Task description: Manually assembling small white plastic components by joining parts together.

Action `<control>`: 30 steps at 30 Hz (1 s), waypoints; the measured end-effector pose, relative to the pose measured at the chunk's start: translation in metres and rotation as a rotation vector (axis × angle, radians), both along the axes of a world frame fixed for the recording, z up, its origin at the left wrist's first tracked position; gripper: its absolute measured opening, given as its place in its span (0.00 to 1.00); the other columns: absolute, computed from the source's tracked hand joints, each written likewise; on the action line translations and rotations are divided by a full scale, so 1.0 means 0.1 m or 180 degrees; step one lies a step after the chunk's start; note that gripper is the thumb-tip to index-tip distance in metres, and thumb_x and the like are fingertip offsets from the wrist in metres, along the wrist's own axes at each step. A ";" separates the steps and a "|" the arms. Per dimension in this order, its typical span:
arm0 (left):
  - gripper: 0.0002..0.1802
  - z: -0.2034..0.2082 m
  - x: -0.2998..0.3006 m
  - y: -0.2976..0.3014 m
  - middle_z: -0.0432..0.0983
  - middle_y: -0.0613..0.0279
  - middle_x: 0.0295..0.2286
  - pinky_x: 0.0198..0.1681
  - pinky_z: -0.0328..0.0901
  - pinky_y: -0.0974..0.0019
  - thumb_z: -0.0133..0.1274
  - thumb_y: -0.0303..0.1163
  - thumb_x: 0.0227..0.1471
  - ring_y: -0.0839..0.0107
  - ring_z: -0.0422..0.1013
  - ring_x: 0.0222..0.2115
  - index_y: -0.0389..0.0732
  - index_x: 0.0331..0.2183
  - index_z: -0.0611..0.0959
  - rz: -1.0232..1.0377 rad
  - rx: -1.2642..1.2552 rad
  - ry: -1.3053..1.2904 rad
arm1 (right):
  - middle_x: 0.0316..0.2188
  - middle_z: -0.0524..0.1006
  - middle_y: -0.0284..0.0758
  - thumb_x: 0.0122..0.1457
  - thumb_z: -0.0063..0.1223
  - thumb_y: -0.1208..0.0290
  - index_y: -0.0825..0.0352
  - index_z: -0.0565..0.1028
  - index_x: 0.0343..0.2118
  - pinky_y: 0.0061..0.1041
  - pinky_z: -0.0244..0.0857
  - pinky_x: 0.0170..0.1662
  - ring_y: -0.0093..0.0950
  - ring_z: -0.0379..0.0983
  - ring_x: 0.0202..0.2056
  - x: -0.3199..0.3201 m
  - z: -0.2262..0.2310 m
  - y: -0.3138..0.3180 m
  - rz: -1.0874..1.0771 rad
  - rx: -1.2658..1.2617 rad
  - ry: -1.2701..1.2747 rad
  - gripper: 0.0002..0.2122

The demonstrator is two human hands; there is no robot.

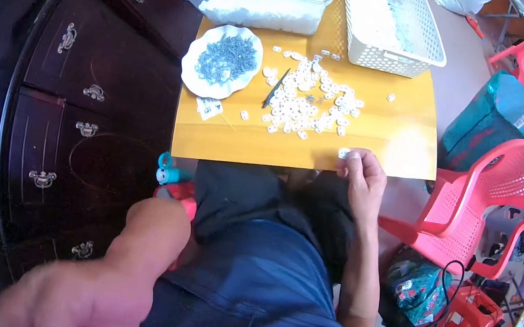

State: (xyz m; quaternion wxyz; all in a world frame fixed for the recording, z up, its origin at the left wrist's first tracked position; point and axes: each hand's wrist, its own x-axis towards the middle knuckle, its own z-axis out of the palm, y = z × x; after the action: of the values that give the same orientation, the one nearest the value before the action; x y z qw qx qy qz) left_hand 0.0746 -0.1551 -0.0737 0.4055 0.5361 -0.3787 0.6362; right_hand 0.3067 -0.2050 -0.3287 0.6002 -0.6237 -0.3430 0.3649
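My right hand [364, 181] is at the front edge of the yellow table [200, 138], its thumb and fingers pinching a small white plastic piece [343, 153]. Close to the camera at the lower left, my left hand [73, 298] is raised away from the table; it is blurred and its fingers are cut off by the lower edge. Many similar white pieces [293, 106] lie scattered mid-table, with a thin black tool [276, 89] at their left side. A scalloped white dish [189, 67] holds a heap of small dark metal parts [228, 59].
A clear bin [267, 17] and a white perforated basket [399, 63], both holding white pieces, stand at the table's far side. Dark drawers [83, 62] line the left. Pink plastic chairs [481, 195] and a teal bag [494, 120] are to the right.
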 end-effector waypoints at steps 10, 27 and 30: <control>0.15 0.07 0.04 -0.09 0.78 0.74 0.37 0.25 0.63 0.77 0.53 0.19 0.50 0.80 0.72 0.34 0.46 0.38 0.87 -0.0120 -0.0085 -0.0683 | 0.19 0.78 0.40 0.62 0.54 0.67 0.71 0.81 0.31 0.28 0.71 0.31 0.29 0.77 0.23 0.64 0.35 0.08 -0.0208 -0.1177 -0.2462 0.12; 0.07 -2.42 0.10 0.59 0.75 0.61 0.22 0.22 0.64 0.71 0.62 0.21 0.49 0.78 0.70 0.19 0.35 0.34 0.83 0.2875 -0.1647 0.3927 | 0.29 0.80 0.42 0.56 0.59 0.70 0.66 0.81 0.31 0.35 0.71 0.36 0.40 0.79 0.32 0.23 0.27 0.97 0.0119 -0.0431 -0.3262 0.05; 0.05 -2.54 0.07 0.64 0.75 0.61 0.22 0.22 0.64 0.71 0.61 0.20 0.50 0.77 0.70 0.19 0.34 0.33 0.83 0.3010 -0.1595 0.3915 | 0.28 0.79 0.41 0.55 0.60 0.69 0.64 0.81 0.31 0.37 0.71 0.36 0.41 0.78 0.32 0.17 0.24 1.15 0.0416 -0.0252 -0.3340 0.05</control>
State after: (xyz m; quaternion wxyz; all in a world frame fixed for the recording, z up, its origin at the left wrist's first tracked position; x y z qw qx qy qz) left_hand 0.0815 -0.0907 -0.3274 0.3374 0.7861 0.3316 0.3978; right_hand 0.3240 -0.0904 -0.3044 0.2998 -0.7220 -0.6213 0.0530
